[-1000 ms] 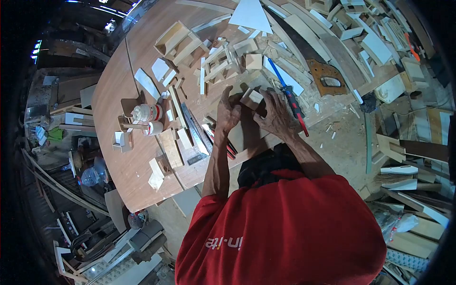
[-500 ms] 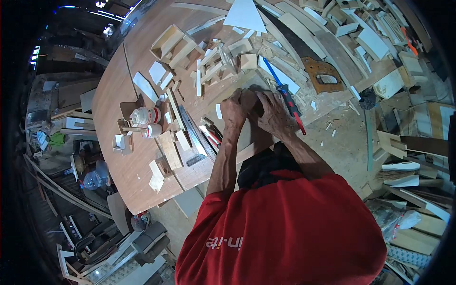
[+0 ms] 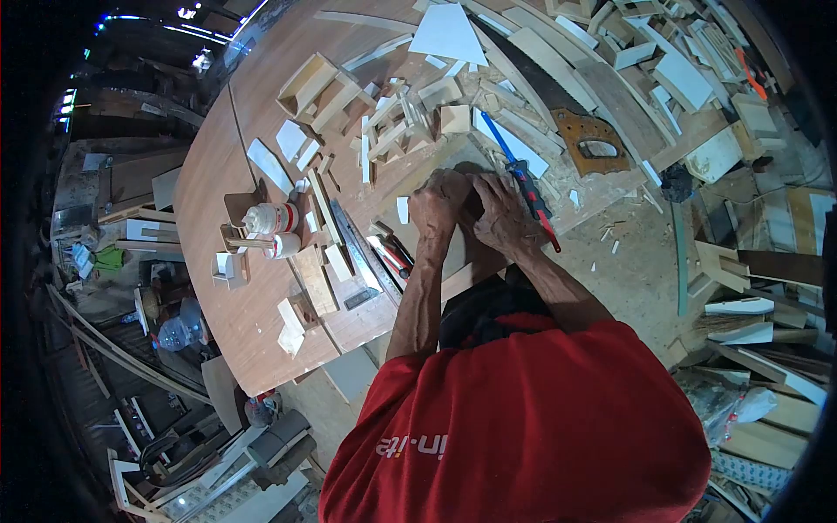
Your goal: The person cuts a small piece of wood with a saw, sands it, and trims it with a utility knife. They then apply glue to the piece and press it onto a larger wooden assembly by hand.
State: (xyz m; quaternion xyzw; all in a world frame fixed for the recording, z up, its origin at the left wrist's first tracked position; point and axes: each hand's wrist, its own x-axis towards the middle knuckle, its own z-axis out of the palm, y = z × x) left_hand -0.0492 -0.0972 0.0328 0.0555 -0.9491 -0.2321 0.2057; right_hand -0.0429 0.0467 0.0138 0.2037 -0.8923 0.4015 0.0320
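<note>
My left hand [image 3: 438, 202] and my right hand [image 3: 499, 216] are pressed close together, fingers curled, over a flat plywood board [image 3: 460, 254] at the table's near edge. Both close around a small pale wooden piece that is almost wholly hidden between them. A blue and red handled tool [image 3: 526, 181] lies just right of my right hand. Red-handled tools [image 3: 397, 257] lie left of my left wrist.
The brown table [image 3: 218, 166] carries glue bottles [image 3: 271, 218], a steel ruler [image 3: 359, 251], a hand saw with a wooden handle [image 3: 595, 145], a white triangle [image 3: 446, 33] and several wooden offcuts and small frames. Scrap wood is heaped to the right, and a plastic bottle [image 3: 179, 329] lies lower left.
My hands have closed in on each other. The small wooden piece, visible between the fingers a second ago, is now covered by both hands.
</note>
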